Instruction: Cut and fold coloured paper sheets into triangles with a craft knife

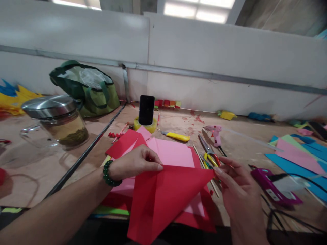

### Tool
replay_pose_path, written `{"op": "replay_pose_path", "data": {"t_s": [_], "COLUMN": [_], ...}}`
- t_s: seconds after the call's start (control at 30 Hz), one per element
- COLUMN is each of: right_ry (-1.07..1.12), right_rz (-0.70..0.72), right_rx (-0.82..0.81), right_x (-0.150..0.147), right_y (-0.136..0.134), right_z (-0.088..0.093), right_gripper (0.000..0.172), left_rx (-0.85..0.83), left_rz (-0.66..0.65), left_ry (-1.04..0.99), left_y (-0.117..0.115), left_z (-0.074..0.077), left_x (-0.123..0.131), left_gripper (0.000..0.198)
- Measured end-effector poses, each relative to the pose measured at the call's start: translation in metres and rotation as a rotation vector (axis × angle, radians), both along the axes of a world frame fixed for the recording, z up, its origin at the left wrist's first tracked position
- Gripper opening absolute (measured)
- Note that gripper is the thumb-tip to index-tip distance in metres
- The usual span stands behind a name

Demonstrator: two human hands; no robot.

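A sheet of red paper (163,200), creased and folded over at an angle, is stretched between my two hands. My left hand (139,161), with a green bead bracelet at the wrist, pinches the paper's upper edge between thumb and fingers. At the pointed right corner, my right hand (237,187) grips the paper between thumb and forefinger. Beneath it lies a stack of pink paper (176,153) and red sheets on the table. Folded red paper (125,143) rests by the left wrist. Scissors (208,149) with yellow and red handles lie just beyond my right hand.
A yellow utility knife (178,136), a phone (146,110) on a yellow tape roll and a pink glue gun (214,132) lie beyond the stack. At left stand a glass tea mug (66,126) and a green bag (102,98). A purple power strip (276,190) with cables sits right.
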State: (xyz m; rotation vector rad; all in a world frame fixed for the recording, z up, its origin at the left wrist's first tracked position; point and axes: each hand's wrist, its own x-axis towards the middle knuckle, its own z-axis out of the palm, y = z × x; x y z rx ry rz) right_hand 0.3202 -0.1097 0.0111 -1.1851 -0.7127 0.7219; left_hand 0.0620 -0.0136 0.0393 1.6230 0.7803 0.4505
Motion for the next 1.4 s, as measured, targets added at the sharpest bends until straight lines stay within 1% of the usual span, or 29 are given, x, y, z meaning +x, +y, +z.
{"op": "replay_pose_path", "data": {"t_s": [0.07, 0.23, 0.3, 0.37, 0.47, 0.63, 0.73, 0.87, 1.03, 1.2, 1.3, 1.4], "right_ry": [0.012, 0.062, 0.056, 0.043, 0.037, 0.029, 0.023, 0.016, -0.014, -0.006, -0.012, -0.046], "right_rz": [0.032, 0.280, 0.327, 0.323, 0.279, 0.239, 0.228, 0.251, 0.223, 0.267, 0.251, 0.221], "right_rx": [-0.048, -0.215, -0.246, -0.254, -0.227, -0.222, -0.211, -0.209, -0.208, -0.207, -0.190, -0.204], "right_x": [0.000, -0.005, -0.008, -0.011, -0.015, -0.019, -0.018, -0.013, -0.010, -0.009, -0.012, -0.017], "right_y": [0.002, 0.002, 0.001, 0.001, -0.001, -0.003, -0.004, -0.004, -0.006, -0.009, -0.010, -0.009], "right_z": [0.001, 0.002, 0.002, 0.002, 0.005, 0.009, 0.008, 0.004, 0.003, 0.006, 0.008, 0.009], "right_gripper": [0.040, 0.062, 0.066, 0.065, 0.060, 0.058, 0.057, 0.058, 0.058, 0.058, 0.057, 0.058], "left_rx": [-0.003, -0.043, -0.050, -0.055, -0.074, -0.169, -0.203, -0.216, -0.253, -0.251, -0.246, -0.193], "left_rz": [0.002, 0.023, 0.031, 0.030, 0.023, 0.016, 0.007, 0.003, -0.017, -0.014, -0.030, -0.061], "left_ry": [0.009, 0.028, 0.019, 0.009, 0.010, -0.002, -0.002, -0.010, -0.016, -0.023, -0.029, -0.008], "left_y": [0.000, 0.001, 0.001, 0.000, 0.000, -0.001, -0.001, 0.001, 0.001, 0.001, 0.002, 0.004], "left_z": [-0.001, -0.001, 0.000, 0.000, 0.002, 0.005, 0.006, 0.006, 0.005, 0.002, 0.000, 0.000], "left_x": [0.000, 0.000, 0.000, 0.000, 0.000, -0.001, 0.000, 0.000, -0.002, -0.002, -0.002, -0.003], "left_gripper": [0.017, 0.017, 0.017, 0.016, 0.014, 0.013, 0.013, 0.010, 0.010, 0.010, 0.010, 0.011]}}
